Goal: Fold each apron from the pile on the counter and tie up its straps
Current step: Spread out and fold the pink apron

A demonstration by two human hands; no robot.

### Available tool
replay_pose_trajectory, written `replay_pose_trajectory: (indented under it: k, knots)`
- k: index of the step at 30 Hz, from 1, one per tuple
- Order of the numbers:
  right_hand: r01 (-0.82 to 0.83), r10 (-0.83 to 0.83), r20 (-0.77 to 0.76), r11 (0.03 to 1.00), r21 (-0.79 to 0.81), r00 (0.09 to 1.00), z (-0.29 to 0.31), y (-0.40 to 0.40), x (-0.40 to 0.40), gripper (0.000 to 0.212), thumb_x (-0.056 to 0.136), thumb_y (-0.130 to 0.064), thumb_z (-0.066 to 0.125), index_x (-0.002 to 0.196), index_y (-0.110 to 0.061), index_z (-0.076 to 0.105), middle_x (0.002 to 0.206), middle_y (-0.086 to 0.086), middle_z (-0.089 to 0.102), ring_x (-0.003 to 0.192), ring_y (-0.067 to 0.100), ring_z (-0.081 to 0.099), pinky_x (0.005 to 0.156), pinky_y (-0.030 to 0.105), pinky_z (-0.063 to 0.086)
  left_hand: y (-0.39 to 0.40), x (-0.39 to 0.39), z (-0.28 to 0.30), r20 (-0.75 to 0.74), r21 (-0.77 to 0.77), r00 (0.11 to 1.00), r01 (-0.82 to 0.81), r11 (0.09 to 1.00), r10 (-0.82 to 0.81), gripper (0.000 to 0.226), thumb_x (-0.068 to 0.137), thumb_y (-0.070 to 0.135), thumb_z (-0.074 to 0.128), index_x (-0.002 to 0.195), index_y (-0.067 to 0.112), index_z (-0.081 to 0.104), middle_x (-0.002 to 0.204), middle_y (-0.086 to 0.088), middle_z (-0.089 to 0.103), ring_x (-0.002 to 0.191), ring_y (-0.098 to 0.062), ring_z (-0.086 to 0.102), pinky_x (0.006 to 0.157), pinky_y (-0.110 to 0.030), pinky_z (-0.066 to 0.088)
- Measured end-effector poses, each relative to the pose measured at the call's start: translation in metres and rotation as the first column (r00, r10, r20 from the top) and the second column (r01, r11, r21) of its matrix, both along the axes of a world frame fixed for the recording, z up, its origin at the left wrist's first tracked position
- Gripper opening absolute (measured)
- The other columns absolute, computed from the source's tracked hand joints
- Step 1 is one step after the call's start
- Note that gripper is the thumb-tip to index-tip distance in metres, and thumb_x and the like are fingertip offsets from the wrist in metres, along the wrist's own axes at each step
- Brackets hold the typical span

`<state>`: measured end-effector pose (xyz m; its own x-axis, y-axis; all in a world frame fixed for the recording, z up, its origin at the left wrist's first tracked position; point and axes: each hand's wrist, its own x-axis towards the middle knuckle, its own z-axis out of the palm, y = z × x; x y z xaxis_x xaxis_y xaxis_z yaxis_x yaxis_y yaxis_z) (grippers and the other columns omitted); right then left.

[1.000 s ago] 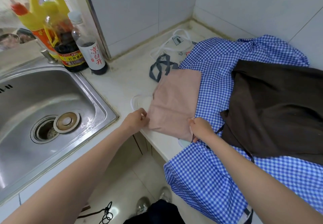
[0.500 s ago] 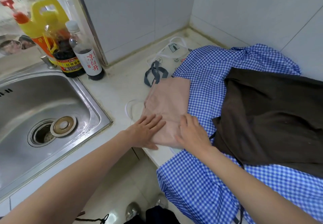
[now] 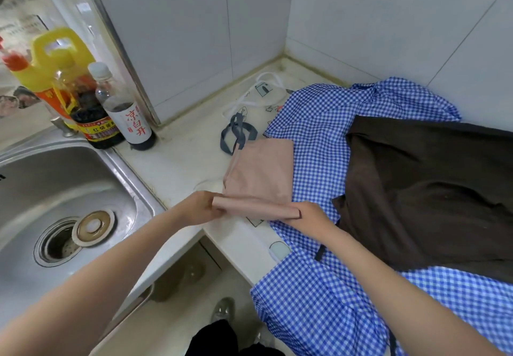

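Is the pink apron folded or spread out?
Folded: the pink cloth apron lies as a small rectangle, its near edge rolled between left hand and right hand.

— What do I see?
— My pink apron (image 3: pixel 259 173) is soft matt cloth. The sink (image 3: pixel 55 189) is shiny metal. The worktop (image 3: pixel 177 158) is smooth. The bottles (image 3: pixel 122 108) are clear plastic.

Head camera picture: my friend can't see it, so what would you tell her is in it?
Two hands, left hand and right hand, grip the near edge of a pink apron and roll it up on a counter. A blue checked apron and a brown apron lie beside it, a sink to the left.
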<state>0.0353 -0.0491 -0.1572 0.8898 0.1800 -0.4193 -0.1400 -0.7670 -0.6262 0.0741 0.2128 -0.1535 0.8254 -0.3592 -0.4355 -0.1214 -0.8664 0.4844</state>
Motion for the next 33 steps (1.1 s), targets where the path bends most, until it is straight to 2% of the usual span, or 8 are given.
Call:
replay_pose_trajectory:
  k: [6, 10, 14, 18, 20, 25, 30, 33]
  knots:
    - [0.292, -0.295, -0.091, 0.956, -0.040, 0.951, 0.001, 0.011, 0.029, 0.025, 0.093, -0.029, 0.054, 0.075, -0.011, 0.053, 0.084, 0.012, 0.062, 0.089, 0.032, 0.066, 0.078, 0.040, 0.050, -0.016, 0.017, -0.010, -0.056, -0.266, 0.941, -0.336, 0.904, 0.333, 0.020, 0.090, 0.010, 0.057, 0.071, 0.014, 0.054, 0.068, 0.003, 0.055, 0.076, -0.018, 0.051, 0.052, -0.006, 0.038]
    - [0.323, -0.336, -0.029, 0.923, -0.210, 0.941, -0.003, 0.024, 0.038, 0.031, 0.094, -0.030, 0.047, 0.068, -0.014, 0.046, 0.074, 0.006, 0.059, 0.076, 0.025, 0.060, 0.058, 0.029, 0.042, -0.025, 0.028, -0.013, 0.120, -0.010, 0.947, -0.298, 0.955, 0.297, 0.024, 0.090, 0.021, 0.051, 0.112, 0.012, 0.049, 0.097, -0.004, 0.059, 0.093, -0.024, 0.051, 0.073, -0.024, 0.039]
    - [0.358, -0.374, -0.020, 0.902, -0.241, 0.927, -0.008, 0.030, 0.039, 0.028, 0.094, -0.030, 0.049, 0.070, -0.015, 0.045, 0.072, 0.001, 0.051, 0.081, 0.027, 0.058, 0.059, 0.030, 0.041, -0.026, 0.024, -0.013, 0.433, 0.228, 0.879, 0.110, 0.968, -0.201, 0.066, 0.091, 0.019, 0.045, 0.149, 0.013, 0.015, 0.153, -0.010, 0.021, 0.140, -0.028, 0.020, 0.111, -0.038, 0.021]
    - [0.311, -0.237, 0.225, 0.861, -0.403, 0.945, 0.002, 0.043, 0.029, 0.042, 0.098, -0.027, 0.039, 0.133, -0.004, 0.034, 0.128, 0.015, 0.045, 0.109, 0.033, 0.054, 0.084, 0.042, 0.046, -0.028, 0.037, -0.024, 0.280, 0.398, 0.784, 0.430, 0.811, -0.553, 0.088, 0.084, 0.027, 0.056, 0.150, 0.013, -0.001, 0.158, -0.013, -0.003, 0.146, -0.029, 0.000, 0.118, -0.042, 0.010]
    - [0.134, 0.064, 0.364, 0.859, -0.493, 0.929, 0.003, 0.044, 0.021, 0.055, 0.094, -0.016, 0.033, 0.146, -0.005, 0.021, 0.148, 0.016, 0.024, 0.130, 0.034, 0.036, 0.103, 0.048, 0.037, -0.027, 0.043, -0.027, 0.319, 0.398, 0.757, 0.440, 0.805, -0.571, 0.097, 0.069, 0.033, 0.068, 0.148, 0.010, 0.019, 0.153, -0.018, 0.023, 0.140, -0.034, 0.027, 0.110, -0.044, 0.031]
    - [-0.214, 0.258, -0.006, 0.789, -0.576, 0.966, -0.008, 0.034, 0.022, 0.091, 0.085, -0.001, 0.051, 0.150, -0.012, -0.010, 0.157, -0.001, -0.017, 0.145, 0.017, -0.013, 0.117, 0.046, 0.001, -0.020, 0.055, -0.034, 0.356, 0.283, 0.759, 0.468, 0.837, -0.545, 0.094, 0.039, 0.045, 0.078, 0.122, 0.014, 0.047, 0.114, -0.011, 0.066, 0.098, -0.027, 0.067, 0.071, -0.038, 0.057]
    - [-0.200, 0.204, -0.042, 0.861, -0.468, 0.978, 0.008, 0.037, 0.048, 0.064, 0.093, -0.011, 0.046, 0.150, -0.010, 0.018, 0.156, 0.005, 0.019, 0.141, 0.023, 0.024, 0.112, 0.040, 0.027, -0.024, 0.073, -0.004, 0.269, 0.062, 0.841, 0.471, 0.880, -0.469, 0.061, 0.088, 0.031, 0.060, 0.142, 0.013, 0.038, 0.143, -0.008, 0.045, 0.127, -0.024, 0.048, 0.102, -0.029, 0.035]
    - [-0.098, 0.093, -0.030, 0.941, -0.325, 0.995, 0.035, 0.029, 0.065, 0.012, 0.094, -0.022, 0.052, 0.100, -0.018, 0.061, 0.099, 0.001, 0.062, 0.095, 0.020, 0.058, 0.072, 0.024, 0.044, -0.022, 0.089, 0.018, 0.126, -0.066, 0.920, 0.382, 0.922, -0.372, 0.040, 0.090, 0.027, 0.060, 0.128, 0.013, 0.055, 0.118, -0.008, 0.064, 0.103, -0.022, 0.060, 0.084, -0.023, 0.039]
